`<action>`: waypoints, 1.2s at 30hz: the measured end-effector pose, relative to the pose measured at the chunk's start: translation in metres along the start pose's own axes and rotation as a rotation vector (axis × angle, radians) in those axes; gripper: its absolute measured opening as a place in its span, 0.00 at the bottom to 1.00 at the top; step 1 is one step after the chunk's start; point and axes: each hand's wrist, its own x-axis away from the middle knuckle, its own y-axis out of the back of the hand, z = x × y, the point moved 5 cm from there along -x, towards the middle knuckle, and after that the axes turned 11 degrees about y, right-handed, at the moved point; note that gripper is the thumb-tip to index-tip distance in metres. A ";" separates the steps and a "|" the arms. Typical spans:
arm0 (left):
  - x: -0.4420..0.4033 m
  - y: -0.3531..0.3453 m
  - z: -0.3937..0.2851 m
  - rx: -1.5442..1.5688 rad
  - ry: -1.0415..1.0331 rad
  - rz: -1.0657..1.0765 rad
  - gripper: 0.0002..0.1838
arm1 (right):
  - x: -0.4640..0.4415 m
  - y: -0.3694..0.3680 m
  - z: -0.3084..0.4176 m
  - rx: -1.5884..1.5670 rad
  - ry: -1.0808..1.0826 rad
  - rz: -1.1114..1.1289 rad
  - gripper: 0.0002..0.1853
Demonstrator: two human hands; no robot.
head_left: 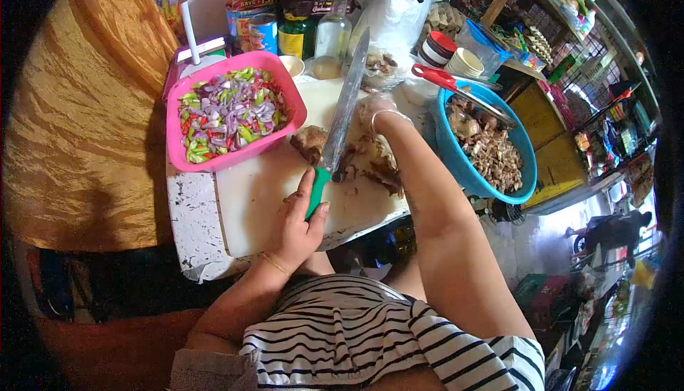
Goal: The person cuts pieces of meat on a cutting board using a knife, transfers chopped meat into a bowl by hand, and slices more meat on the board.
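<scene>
My left hand (303, 220) is wrapped round the green handle of a long knife (349, 99), whose broad blade points up and away over a white cutting board (256, 206). A brown piece of cooked meat (310, 143) lies beside the blade on its left. More dark meat (381, 163) lies to the right of the blade, under my right forearm. My right hand (379, 110), which seems to be in a clear plastic glove, is at the far part of the board near that meat. Its fingers are too unclear to make out.
A pink tub (299, 117) of sliced onions and peppers stands at the left. On the right, a blue basin (526, 177) holds chopped meat, with a red-handled utensil (434, 76) across its rim. Bottles (331, 31), cans and a white plastic bag (392, 24) stand behind the board.
</scene>
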 end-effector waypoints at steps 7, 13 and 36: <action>-0.002 0.001 -0.007 0.032 0.005 0.012 0.36 | 0.103 0.017 0.012 -0.400 0.350 -0.386 0.16; -0.004 -0.005 -0.007 -0.024 0.028 0.119 0.38 | 0.189 -0.021 -0.006 -0.396 0.030 -0.643 0.22; -0.052 -0.056 -0.046 -0.472 0.077 0.530 0.38 | 0.212 -0.043 0.021 -0.596 0.210 -0.888 0.10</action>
